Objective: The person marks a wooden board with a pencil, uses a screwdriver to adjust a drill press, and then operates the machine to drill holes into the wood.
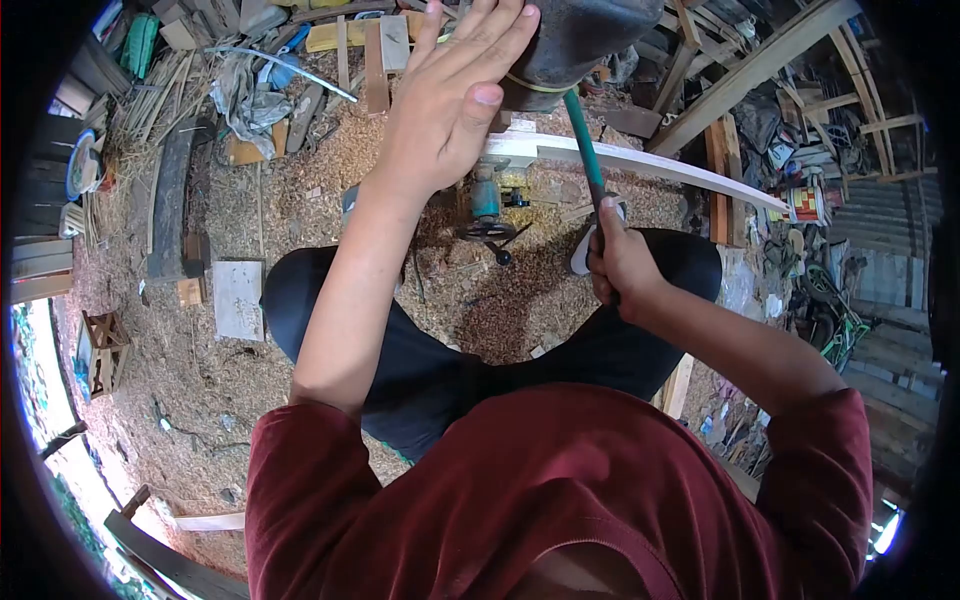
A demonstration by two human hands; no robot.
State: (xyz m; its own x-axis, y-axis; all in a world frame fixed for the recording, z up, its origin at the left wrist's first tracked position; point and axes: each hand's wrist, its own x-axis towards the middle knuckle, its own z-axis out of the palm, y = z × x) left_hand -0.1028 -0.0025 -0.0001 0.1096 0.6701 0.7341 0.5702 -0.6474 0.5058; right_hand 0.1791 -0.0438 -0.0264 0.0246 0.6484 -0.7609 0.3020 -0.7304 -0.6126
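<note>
My right hand (625,255) is closed around the lower end of a hammer, whose green handle (582,138) runs up to a large dark head (585,45) close to the camera. My left hand (452,110) is raised beside the head, fingers stretched out, and overlaps its edge in this view. Below the hammer lies a long pale wooden board (650,165), which looks curved through the lens. Between my knees, at the board's near side, stands a turquoise tool (486,198) with a dark round wheel and a black knob.
Wood shavings (330,205) cover the ground. A pale flat board (238,300) lies left of my knee, and a small wooden frame (102,352) stands farther left. Thick beams (750,75) and scrap wood crowd the upper right. A colourful can (807,205) sits by the pale board's right end.
</note>
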